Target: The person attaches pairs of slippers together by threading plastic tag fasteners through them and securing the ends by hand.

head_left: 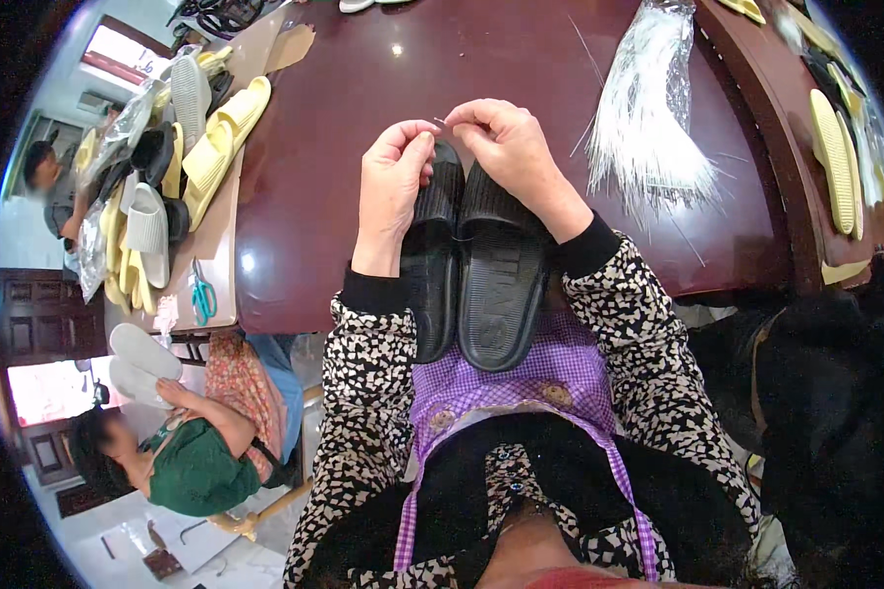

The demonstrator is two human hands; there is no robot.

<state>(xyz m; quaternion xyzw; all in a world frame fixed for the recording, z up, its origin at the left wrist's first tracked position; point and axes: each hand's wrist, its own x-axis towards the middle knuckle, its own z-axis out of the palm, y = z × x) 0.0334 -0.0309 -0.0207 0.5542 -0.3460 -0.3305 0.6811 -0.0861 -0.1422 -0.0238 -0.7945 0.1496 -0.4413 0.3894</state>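
Note:
A pair of black ribbed slide sandals, the right one (502, 304) and the left one (428, 294), lies at the table's near edge, heels toward me and overhanging my lap. Over their toe ends, my left hand (393, 177) and my right hand (513, 147) come close together, each in a pinch of thumb and forefinger. Between the fingertips shows a short bit of a thin strand (440, 122); its rest is hidden or too fine to see. A bundle of thin white plastic strands (648, 128), partly in clear wrap, lies to the right.
Yellow, grey and black slides (211, 162) are heaped at the left, near teal-handled scissors (203, 294). More yellow slides (835, 162) lie on the right. A co-worker in green (206, 456) sits at the left, holding white slides (142, 363). Another person (54, 191) is farther back.

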